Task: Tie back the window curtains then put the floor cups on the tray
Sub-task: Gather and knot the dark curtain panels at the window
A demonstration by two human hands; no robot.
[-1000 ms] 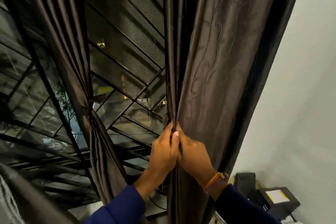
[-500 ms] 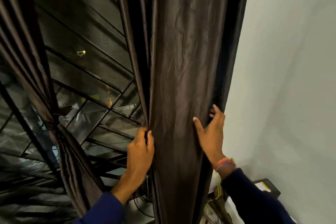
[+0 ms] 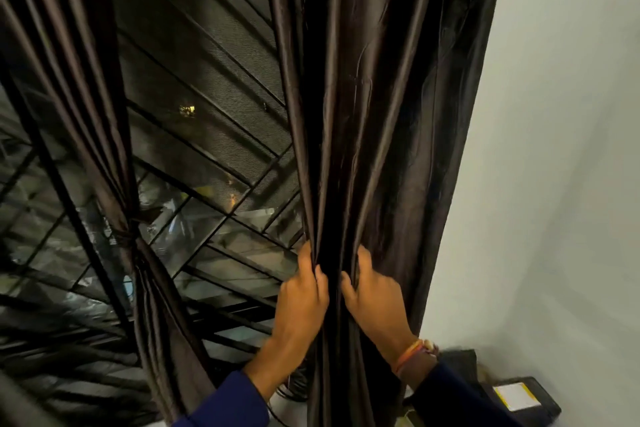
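two curtains: the left curtain hangs at the left of the frame, already cinched at its waist by a tie; the right curtain hangs loose right of centre, against the wall.
left hand: the left hand sits low in the centre of the frame, fingers curled into the right curtain's window-side edge, thumb up along a fold.
right hand: the right hand is just right of it, fingers curled round the folds from the wall side; a bracelet shows at the wrist.
key relation: the gathered cloth runs between the two hands, its long axis near vertical in the frame; the hands clamp it from opposite sides at the same height, nearly touching, so neither is nearer.
step, as judged: bunching the right curtain into a waist for tying; no tie for it is in view, so one hand would likely have to let go to fetch it.
risk, as judged: the glossy fabric may slip and fan out if either grip loosens.
cups and tray: not in view.
other: window grille between the curtains; a dark box with a yellow label at lower right.
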